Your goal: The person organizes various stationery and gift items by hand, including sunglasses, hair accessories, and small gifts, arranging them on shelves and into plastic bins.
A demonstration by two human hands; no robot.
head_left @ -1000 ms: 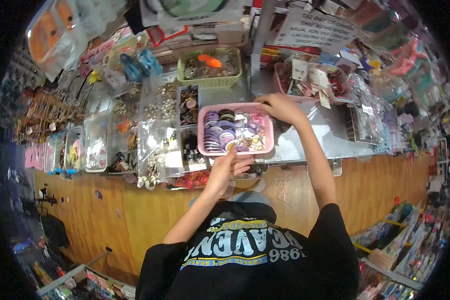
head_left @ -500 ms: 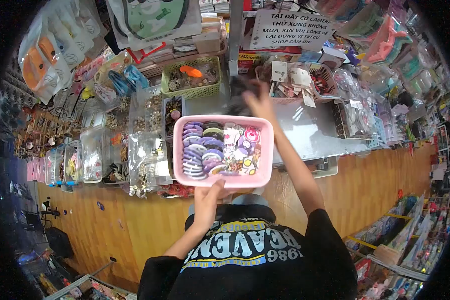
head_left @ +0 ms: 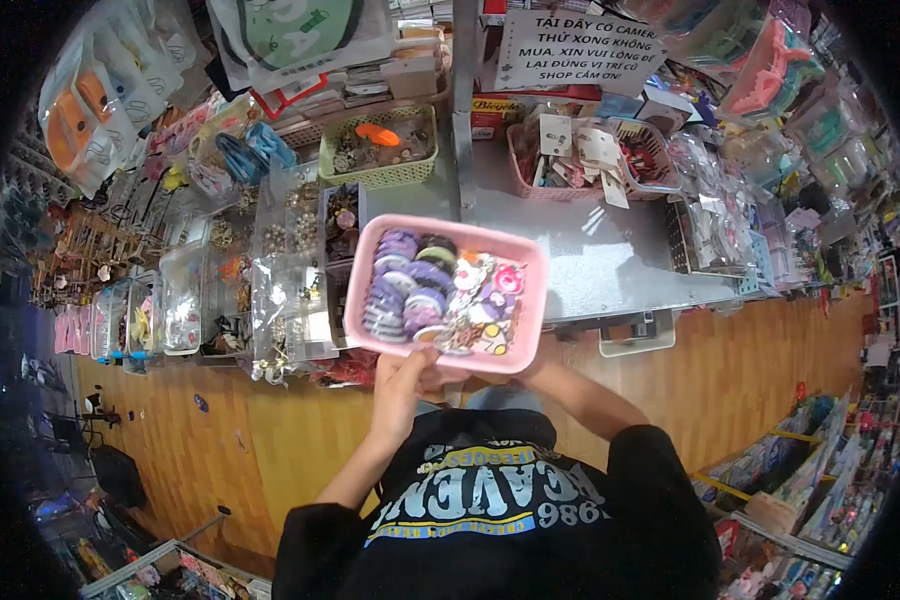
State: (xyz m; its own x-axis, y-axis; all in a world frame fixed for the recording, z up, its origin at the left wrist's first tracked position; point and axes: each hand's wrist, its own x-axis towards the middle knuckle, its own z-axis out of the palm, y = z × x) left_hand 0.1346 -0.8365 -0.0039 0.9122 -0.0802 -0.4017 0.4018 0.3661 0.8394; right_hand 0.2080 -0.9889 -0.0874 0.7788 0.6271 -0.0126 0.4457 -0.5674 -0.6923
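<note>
My left hand (head_left: 406,385) grips the near rim of a pink plastic tray (head_left: 534,300), its thumb over the edge and the fingers underneath. Inside the tray, round purple and dark badge-like pieces (head_left: 410,285) stand in stacked rows on the left. Small flat cartoon charms (head_left: 495,300) in pink, white and yellow lie on the right. The tray is held up in front of my chest, slightly tilted. My right forearm (head_left: 580,395) reaches in below the tray's near right corner, and the tray hides the hand itself.
Behind the tray runs a grey metal shelf (head_left: 620,265). A green basket (head_left: 385,178) with an orange item and a pink basket (head_left: 560,190) of carded accessories stand at the back. A printed sign (head_left: 582,52) hangs above. Clear boxes of jewellery (head_left: 295,260) fill the left; wooden flooring lies below.
My right hand has drawn back from the shelf to beneath the tray. The dark blurred thing near it no longer shows there. The tray has tilted slightly in my left hand.
</note>
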